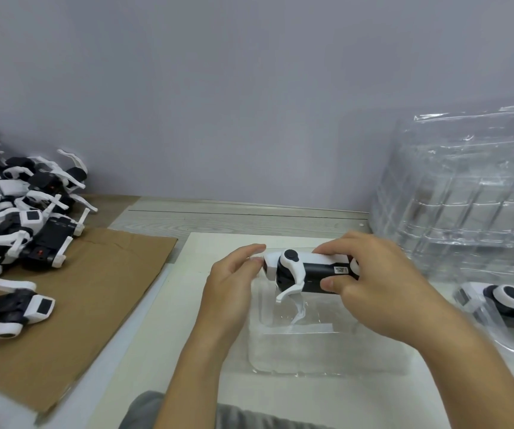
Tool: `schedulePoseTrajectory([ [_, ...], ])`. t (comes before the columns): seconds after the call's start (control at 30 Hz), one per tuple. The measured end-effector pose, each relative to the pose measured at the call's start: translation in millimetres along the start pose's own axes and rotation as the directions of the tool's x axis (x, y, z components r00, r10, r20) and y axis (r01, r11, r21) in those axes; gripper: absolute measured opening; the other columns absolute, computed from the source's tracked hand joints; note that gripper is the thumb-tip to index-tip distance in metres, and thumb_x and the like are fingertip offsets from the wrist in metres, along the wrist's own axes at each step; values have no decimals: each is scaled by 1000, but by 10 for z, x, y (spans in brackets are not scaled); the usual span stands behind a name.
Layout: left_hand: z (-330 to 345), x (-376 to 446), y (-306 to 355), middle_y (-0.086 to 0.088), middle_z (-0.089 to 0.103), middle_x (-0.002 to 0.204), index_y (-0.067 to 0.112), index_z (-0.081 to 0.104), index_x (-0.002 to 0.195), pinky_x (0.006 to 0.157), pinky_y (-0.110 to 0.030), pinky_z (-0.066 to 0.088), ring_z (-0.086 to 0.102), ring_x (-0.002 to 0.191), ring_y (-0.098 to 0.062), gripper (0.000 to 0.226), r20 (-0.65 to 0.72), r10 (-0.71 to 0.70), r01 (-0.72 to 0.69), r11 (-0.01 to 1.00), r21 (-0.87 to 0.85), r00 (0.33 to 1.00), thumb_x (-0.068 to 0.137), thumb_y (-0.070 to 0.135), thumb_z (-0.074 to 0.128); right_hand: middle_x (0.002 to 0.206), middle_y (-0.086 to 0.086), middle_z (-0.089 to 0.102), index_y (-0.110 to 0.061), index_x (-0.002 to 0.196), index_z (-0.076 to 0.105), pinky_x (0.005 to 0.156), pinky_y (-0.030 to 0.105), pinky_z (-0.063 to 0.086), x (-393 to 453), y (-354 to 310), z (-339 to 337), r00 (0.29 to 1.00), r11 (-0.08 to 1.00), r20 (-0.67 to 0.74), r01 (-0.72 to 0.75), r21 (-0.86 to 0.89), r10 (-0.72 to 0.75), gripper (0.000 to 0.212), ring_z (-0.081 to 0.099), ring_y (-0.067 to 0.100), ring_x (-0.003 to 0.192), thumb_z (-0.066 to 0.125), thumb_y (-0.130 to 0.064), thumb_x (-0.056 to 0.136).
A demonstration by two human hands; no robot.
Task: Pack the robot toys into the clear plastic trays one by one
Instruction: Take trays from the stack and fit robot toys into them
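While the robot dog toy (308,270) hangs just above the clear plastic tray (327,351), long axis nine-to-three, the right hand (382,289) pinches its body and the left hand (237,274) pinches the head (tray at six o'clock).

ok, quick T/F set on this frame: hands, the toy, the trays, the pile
1. Both hands hold one robot toy. True: left hand at its head end, right hand round its body.
2. The toy sits fully seated in the clear tray. False: it is held above it.
3. Unpacked toys are piled on the right. False: they lie on the left.
4. A stack of empty trays stands on the right. True.
5. A packed toy lies at far right. True.
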State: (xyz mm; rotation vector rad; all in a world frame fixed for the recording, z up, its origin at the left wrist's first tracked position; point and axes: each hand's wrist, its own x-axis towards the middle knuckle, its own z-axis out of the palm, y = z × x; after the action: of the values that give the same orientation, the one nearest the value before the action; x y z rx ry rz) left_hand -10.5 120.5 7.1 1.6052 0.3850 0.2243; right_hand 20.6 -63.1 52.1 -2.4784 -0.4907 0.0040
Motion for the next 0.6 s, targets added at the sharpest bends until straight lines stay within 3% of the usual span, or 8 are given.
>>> schedulePoseTrajectory([
  [0.2, -4, 1, -7, 15, 70, 114, 36, 73, 105, 87, -15, 40, 57, 112, 3, 23, 1, 10, -10, 1000, 28, 1000, 96, 22, 58, 103, -17, 52, -34, 121, 66, 106, 35, 30, -12, 22, 66, 999, 996, 33, -1, -93, 4, 34, 35, 5, 102, 67, -20, 90],
  [0.3, -3, 2, -6, 14, 70, 114, 37, 74, 104, 92, -21, 41, 58, 113, 1, 24, 0, 8, -8, 1000, 31, 1000, 96, 22, 57, 101, -20, 49, -35, 123, 65, 106, 34, 29, -1, 37, 71, 1000, 996, 28, 13, -92, -11, 35, 33, 4, 101, 67, -22, 90],
  [0.5, -3, 9, -18, 14, 70, 114, 38, 74, 104, 88, -19, 41, 57, 114, 0, 23, -1, 8, -8, 999, 34, 1000, 95, 24, 58, 99, -15, 58, -37, 104, 70, 92, 33, 34, -10, 45, 35, 999, 998, 5, 37, -51, -37, 25, 44, 10, 100, 70, -19, 86],
  [0.6, 11, 11, -21, 14, 70, 112, 38, 74, 102, 89, -22, 42, 59, 112, -2, 23, -4, 1, -1, 999, 32, 1000, 95, 24, 57, 101, -12, 63, -34, 105, 71, 83, 30, 33, -9, 44, 58, 999, 997, -19, 35, -75, -37, 24, 49, 13, 103, 70, -19, 86],
])
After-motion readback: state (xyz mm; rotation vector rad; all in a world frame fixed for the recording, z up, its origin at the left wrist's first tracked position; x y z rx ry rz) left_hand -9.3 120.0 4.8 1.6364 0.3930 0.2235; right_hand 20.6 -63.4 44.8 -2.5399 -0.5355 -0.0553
